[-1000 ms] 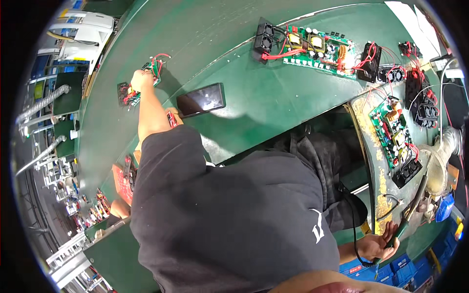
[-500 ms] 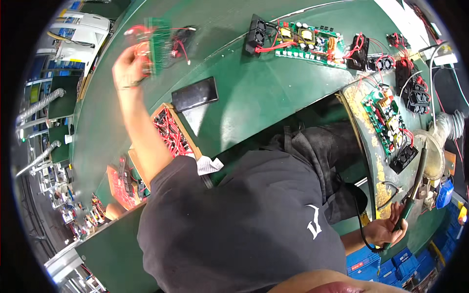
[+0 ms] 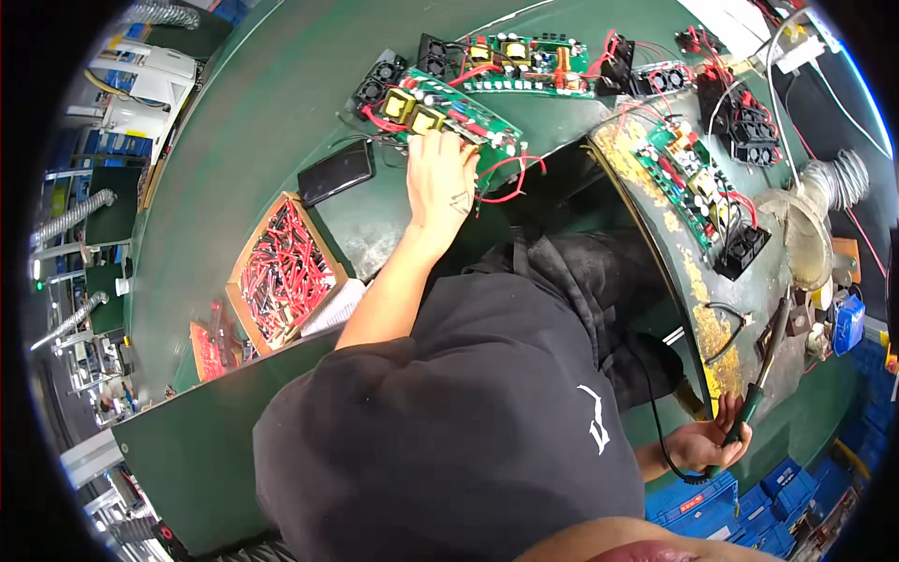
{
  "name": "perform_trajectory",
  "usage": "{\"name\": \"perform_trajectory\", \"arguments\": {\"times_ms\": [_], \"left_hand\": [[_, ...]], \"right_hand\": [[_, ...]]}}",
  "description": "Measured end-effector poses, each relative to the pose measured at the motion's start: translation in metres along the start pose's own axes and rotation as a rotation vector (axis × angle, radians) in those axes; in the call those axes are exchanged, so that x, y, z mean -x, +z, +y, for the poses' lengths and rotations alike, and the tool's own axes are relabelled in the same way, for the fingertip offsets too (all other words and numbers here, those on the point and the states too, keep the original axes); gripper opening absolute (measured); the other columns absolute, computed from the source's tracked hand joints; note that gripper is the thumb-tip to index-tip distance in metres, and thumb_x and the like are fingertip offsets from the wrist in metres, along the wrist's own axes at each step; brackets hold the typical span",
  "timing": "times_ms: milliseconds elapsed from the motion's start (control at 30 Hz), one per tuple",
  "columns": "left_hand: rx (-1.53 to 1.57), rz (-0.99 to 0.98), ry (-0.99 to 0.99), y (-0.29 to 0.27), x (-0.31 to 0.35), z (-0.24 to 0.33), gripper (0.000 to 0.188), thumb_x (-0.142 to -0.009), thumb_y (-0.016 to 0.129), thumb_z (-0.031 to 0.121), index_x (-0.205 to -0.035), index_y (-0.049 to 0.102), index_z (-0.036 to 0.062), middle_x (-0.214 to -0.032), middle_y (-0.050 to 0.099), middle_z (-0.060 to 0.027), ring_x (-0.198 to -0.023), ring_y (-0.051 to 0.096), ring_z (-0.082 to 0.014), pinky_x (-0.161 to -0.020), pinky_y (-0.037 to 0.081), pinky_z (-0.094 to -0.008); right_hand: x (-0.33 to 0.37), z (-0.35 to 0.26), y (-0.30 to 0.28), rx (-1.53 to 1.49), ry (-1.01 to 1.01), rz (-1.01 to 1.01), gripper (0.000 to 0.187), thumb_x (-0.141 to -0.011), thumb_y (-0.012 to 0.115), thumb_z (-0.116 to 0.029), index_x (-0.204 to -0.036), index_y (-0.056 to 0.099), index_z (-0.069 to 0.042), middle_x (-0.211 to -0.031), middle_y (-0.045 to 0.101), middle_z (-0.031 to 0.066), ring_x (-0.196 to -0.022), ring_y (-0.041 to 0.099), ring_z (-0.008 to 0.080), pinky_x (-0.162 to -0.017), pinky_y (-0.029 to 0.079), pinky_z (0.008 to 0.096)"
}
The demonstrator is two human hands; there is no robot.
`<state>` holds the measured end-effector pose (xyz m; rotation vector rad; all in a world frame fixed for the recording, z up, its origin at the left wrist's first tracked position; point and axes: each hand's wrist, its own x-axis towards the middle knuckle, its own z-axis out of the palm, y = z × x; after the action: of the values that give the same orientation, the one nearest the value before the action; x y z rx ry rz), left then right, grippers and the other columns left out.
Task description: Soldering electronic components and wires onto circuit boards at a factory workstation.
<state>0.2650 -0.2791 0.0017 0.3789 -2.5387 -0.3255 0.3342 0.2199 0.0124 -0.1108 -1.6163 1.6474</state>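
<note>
My left hand (image 3: 438, 176) is closed on the near edge of a green circuit board (image 3: 468, 114) with yellow transformers, red wires and a black fan (image 3: 379, 84) at its left end. The fingertips are partly hidden by the hand itself. The board lies at a slant over the bench, in front of another green board (image 3: 529, 64). In my right hand (image 3: 709, 443), low on the right, is a soldering iron (image 3: 752, 405) with a dark green handle, its tip pointing up and away. A third green board (image 3: 688, 183) with a black fan lies on the right-hand worktop.
A cardboard box (image 3: 245, 314) of short red and black wires stands at the left, near a black phone (image 3: 335, 173). Black fans with red wires (image 3: 749, 122) sit at the far right. Beside the right worktop are a flexible duct (image 3: 838, 178) and blue bins (image 3: 698, 506).
My left hand has swung from the far left to the right and nearer, bringing the circuit board and fan with it. My right hand still holds the soldering iron.
</note>
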Motion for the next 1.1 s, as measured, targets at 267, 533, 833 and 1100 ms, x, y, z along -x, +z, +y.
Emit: {"name": "perform_trajectory", "arguments": {"times_ms": [267, 533, 833, 1100], "left_hand": [[0.126, 0.061, 0.026, -0.029, -0.025, 0.05, 0.026, -0.079, 0.082, 0.015, -0.099, 0.069, 0.0046, -0.091, 0.065, -0.012, -0.088, 0.062, -0.0308, -0.081, 0.05, -0.0416], [2.201, -0.75, 0.006, -0.02, -0.065, 0.195, 0.028, -0.096, 0.075, 0.023, -0.116, 0.072, 0.0037, -0.099, 0.069, -0.0064, -0.084, 0.062, -0.0147, -0.08, 0.049, -0.0303], [2.384, -1.25, 0.056, 0.022, -0.054, 0.289, 0.024, -0.096, 0.074, 0.022, -0.114, 0.073, 0.0076, -0.093, 0.066, -0.0038, -0.079, 0.056, -0.0143, -0.074, 0.04, -0.0319], [2.364, -1.323, 0.021, 0.045, -0.044, 0.332, 0.018, -0.098, 0.07, 0.015, -0.112, 0.072, 0.0056, -0.092, 0.067, -0.006, -0.079, 0.054, -0.0149, -0.074, 0.04, -0.033]], "right_hand": [[0.001, 0.005, -0.031, -0.001, -0.012, 0.027, 0.044, -0.104, 0.034, -0.032, -0.119, 0.059, 0.001, -0.115, 0.068, 0.0342, -0.099, 0.073, 0.0417, -0.087, 0.063, 0.046], [0.023, -0.015, -0.06, 0.032, 0.058, 0.105, 0.045, -0.104, 0.035, -0.034, -0.119, 0.059, 0.0, -0.115, 0.068, 0.0349, -0.097, 0.073, 0.0427, -0.086, 0.063, 0.045], [0.08, -0.042, -0.057, 0.114, 0.113, 0.312, 0.043, -0.102, 0.033, -0.031, -0.117, 0.057, 0.001, -0.11, 0.068, 0.0354, -0.091, 0.074, 0.0412, -0.081, 0.064, 0.0434], [0.083, -0.056, -0.077, 0.177, 0.126, 0.47, 0.042, -0.102, 0.033, -0.031, -0.117, 0.056, 0.001, -0.108, 0.068, 0.0362, -0.09, 0.074, 0.0405, -0.08, 0.065, 0.0418]]}}
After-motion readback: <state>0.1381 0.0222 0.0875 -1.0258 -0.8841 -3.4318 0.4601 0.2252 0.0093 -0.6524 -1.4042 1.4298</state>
